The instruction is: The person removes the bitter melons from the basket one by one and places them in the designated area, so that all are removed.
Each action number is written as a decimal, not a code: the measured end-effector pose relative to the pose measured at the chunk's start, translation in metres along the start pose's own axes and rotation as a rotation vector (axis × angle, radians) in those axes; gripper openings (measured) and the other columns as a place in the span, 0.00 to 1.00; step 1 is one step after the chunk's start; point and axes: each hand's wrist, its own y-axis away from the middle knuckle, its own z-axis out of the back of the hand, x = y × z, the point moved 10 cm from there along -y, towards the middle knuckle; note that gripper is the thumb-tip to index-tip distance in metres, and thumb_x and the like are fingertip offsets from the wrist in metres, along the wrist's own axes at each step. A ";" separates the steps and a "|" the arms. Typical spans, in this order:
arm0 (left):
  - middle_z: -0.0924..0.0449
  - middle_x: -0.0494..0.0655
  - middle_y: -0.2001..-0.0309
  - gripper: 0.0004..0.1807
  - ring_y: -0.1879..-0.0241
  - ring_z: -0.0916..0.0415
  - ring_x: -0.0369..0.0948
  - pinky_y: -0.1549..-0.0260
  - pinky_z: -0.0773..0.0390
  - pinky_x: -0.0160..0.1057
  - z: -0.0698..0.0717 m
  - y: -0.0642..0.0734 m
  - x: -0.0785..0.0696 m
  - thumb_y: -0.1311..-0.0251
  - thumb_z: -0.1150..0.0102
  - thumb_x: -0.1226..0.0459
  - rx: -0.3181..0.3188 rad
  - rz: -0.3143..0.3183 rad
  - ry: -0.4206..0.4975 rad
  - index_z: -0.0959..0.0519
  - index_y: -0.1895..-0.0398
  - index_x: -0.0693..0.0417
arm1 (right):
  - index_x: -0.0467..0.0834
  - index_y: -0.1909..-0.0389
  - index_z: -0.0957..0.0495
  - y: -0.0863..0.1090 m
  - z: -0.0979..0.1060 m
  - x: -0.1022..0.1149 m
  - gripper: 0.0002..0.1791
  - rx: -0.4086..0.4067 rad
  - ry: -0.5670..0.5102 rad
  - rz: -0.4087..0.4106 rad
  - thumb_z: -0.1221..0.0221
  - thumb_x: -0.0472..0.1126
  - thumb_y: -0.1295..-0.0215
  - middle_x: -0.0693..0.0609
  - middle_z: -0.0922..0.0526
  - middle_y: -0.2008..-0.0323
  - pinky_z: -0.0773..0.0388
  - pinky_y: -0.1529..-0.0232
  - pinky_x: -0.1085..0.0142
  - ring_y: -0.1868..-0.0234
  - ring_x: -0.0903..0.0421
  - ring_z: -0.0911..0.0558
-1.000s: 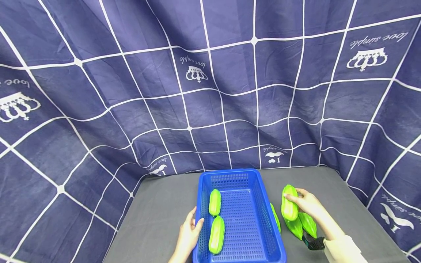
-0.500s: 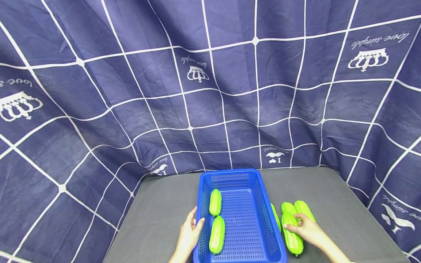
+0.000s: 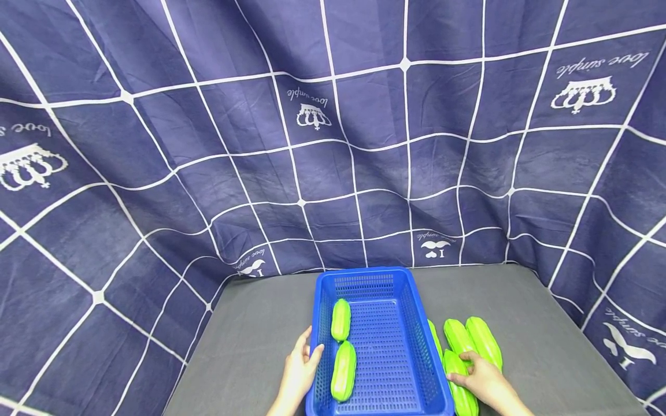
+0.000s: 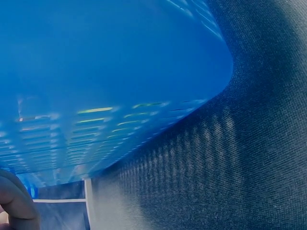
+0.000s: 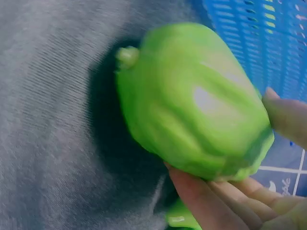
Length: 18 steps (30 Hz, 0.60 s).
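In the head view, my right hand [image 3: 484,378] grips a bright green, ribbed gourd [image 3: 460,388] close over the grey table, right of the basket. The right wrist view shows this gourd's [image 5: 192,100] stubby stem end, with the thumb [image 5: 288,117] on one side and fingers [image 5: 211,199] on the other. My left hand [image 3: 299,370] holds the left rim of the blue plastic basket [image 3: 413,294], its thumb over the edge. Two similar gourds, a farther one [image 3: 340,319] and a nearer one [image 3: 343,371], lie along the basket's left inside.
Two more green gourds, one [image 3: 458,335] beside the other [image 3: 485,341], lie just beyond my right hand. Another gourd [image 3: 434,340] shows partly behind the basket's right wall. A blue checked curtain [image 3: 364,173] hangs behind the grey table [image 3: 250,335].
My right hand has carried the gourd from above the others toward me, lowering it and turning its length. The two gourds behind have come into fuller view. My left hand stays at the basket rim.
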 end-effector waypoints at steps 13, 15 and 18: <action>0.24 0.44 0.76 0.31 0.81 0.30 0.29 0.76 0.28 0.31 0.000 0.001 0.000 0.36 0.39 0.60 -0.001 -0.004 0.003 0.33 0.32 0.64 | 0.30 0.56 0.24 0.000 0.007 0.000 0.30 -0.034 0.078 0.009 0.28 0.50 0.48 0.45 0.13 0.72 0.23 0.63 0.54 0.67 0.51 0.15; 0.24 0.44 0.76 0.31 0.80 0.30 0.29 0.76 0.28 0.31 0.000 0.000 0.001 0.36 0.39 0.60 -0.002 -0.003 -0.004 0.33 0.32 0.64 | 0.31 0.58 0.23 0.000 0.011 0.002 0.27 -0.047 0.090 0.014 0.28 0.49 0.49 0.46 0.13 0.72 0.23 0.63 0.55 0.67 0.51 0.15; 0.24 0.45 0.75 0.32 0.80 0.30 0.30 0.76 0.28 0.31 0.000 0.000 0.000 0.36 0.38 0.60 0.000 0.000 -0.008 0.34 0.32 0.64 | 0.34 0.59 0.21 0.001 0.019 0.008 0.25 -0.066 0.094 0.030 0.28 0.49 0.49 0.45 0.12 0.71 0.22 0.60 0.53 0.64 0.48 0.13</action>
